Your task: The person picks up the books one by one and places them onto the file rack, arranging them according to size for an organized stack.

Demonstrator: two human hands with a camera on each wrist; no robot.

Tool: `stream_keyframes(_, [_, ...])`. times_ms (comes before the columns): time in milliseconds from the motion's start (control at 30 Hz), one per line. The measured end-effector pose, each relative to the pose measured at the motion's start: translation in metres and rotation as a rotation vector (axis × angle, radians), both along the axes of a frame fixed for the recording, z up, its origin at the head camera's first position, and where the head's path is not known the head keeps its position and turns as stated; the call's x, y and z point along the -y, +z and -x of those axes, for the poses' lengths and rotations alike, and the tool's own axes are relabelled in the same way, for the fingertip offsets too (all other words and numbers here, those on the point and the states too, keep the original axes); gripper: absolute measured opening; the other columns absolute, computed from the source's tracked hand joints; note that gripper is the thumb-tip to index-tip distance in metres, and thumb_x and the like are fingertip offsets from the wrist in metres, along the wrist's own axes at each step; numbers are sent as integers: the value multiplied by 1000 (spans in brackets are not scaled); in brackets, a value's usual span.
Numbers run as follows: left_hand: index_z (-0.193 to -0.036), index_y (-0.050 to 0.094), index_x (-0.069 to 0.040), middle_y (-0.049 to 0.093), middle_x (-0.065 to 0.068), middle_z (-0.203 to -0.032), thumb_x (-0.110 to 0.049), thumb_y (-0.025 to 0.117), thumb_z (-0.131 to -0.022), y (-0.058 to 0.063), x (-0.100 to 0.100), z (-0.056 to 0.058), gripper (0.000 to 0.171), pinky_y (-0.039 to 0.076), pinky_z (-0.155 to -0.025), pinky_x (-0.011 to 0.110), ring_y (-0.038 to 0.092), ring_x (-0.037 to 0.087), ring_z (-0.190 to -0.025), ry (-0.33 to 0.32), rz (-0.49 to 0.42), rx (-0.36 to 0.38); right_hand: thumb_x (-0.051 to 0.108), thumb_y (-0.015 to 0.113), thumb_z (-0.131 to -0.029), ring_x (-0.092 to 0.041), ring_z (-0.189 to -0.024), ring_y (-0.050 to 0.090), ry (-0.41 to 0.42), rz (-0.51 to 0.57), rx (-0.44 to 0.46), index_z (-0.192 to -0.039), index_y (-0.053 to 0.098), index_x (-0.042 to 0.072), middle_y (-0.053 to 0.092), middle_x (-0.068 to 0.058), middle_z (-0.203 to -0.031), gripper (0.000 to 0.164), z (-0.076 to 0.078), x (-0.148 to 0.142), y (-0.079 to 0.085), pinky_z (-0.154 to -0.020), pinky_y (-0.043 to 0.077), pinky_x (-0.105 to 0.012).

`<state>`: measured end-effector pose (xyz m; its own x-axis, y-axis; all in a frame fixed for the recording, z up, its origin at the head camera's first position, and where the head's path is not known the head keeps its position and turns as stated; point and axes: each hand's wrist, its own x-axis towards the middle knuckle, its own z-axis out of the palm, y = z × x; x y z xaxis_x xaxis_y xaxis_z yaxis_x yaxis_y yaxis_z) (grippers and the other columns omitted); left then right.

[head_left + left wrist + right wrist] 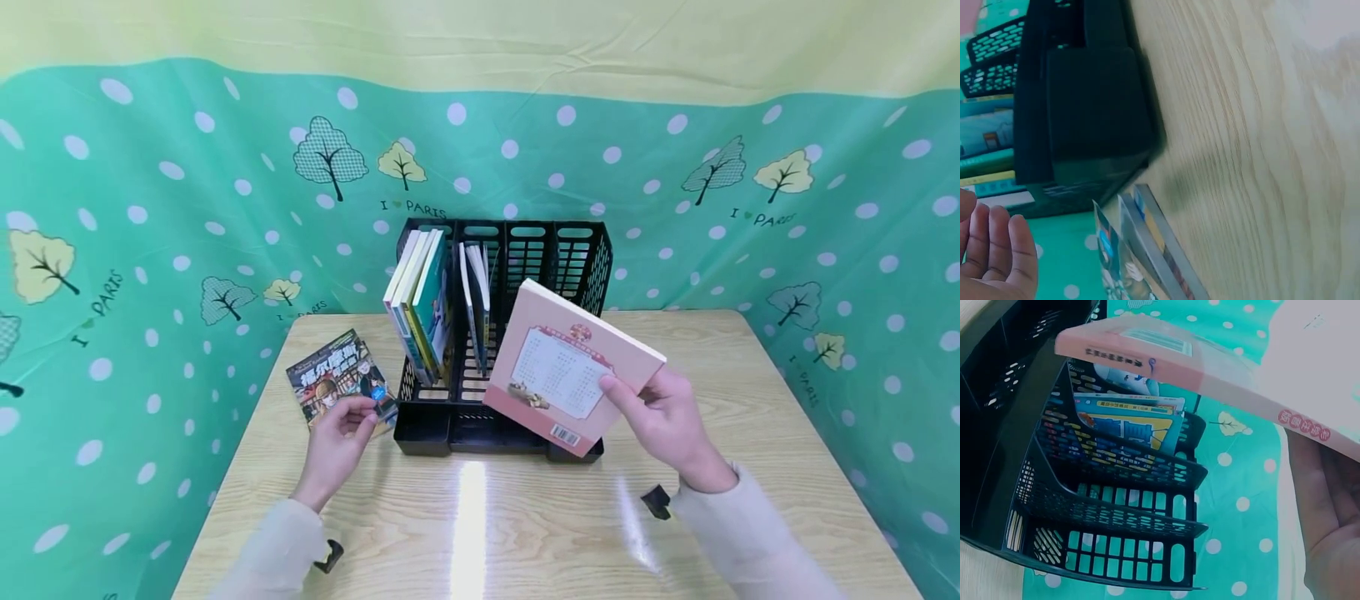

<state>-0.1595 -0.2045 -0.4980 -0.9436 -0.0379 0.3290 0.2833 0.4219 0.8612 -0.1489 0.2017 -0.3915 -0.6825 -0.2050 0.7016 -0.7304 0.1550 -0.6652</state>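
My right hand (678,429) grips a pink book (510,400) by its right edge, thumb on the printed back cover and fingers behind. The book is tilted in front of the right part of a black desktop book rack (502,437); in the right wrist view its pink spine (1222,394) passes above the rack's dividers. Over the near edge of a small pile of books, topped by a dark comic book (326,379), is my left hand (337,446). Its fingers (997,244) are loosely bent and hold nothing in the left wrist view.
Several books (423,300) stand in the rack's leftmost compartment, and a few thin ones (476,287) lean in the second. Small trays (423,433) run along the rack's front. A wooden table (540,533) lies below, with a green dotted curtain (555,158) behind.
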Motion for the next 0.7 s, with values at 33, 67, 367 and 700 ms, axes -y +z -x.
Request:
stream_keyframes(33, [-101, 64, 1, 65, 12, -90, 7, 66, -84, -5, 3, 5, 18, 53, -71, 18, 62, 17, -79, 14, 17, 18, -24, 55, -79, -17, -90, 70, -5, 7, -2, -114, 62, -11, 68, -21, -108, 38, 1, -1, 0, -68, 57, -25])
stream_keyframes(67, [-102, 64, 1, 65, 10, -90, 5, 66, -85, -10, 6, 9, 17, 52, -71, 17, 61, 16, -79, 29, 37, 37, -24, 55, -79, -17, -91, 70, -10, 10, -4, -114, 61, -12, 67, -22, -108, 38, 2, -1, 0, -69, 57, -25])
stream_keyframes(367, [-104, 63, 2, 65, 12, -94, -10, 61, -91, -9, 13, 40, 18, 51, -77, 35, 61, 24, -86, 128, 247, 313, -21, 55, -82, -14, -88, 70, -154, 6, -21, -113, 62, -12, 67, -27, -101, 33, 0, 6, 13, -66, 57, -22])
stream_keyframes(700, [-112, 61, 0, 64, 15, -103, -25, 60, -92, -11, 10, 66, 32, 50, -77, 46, 61, 30, -91, 158, 409, 378, -19, 55, -85, -13, -93, 69, -252, 43, -30, -117, 60, -13, 65, -30, -106, 33, 4, 11, 22, -72, 55, -22])
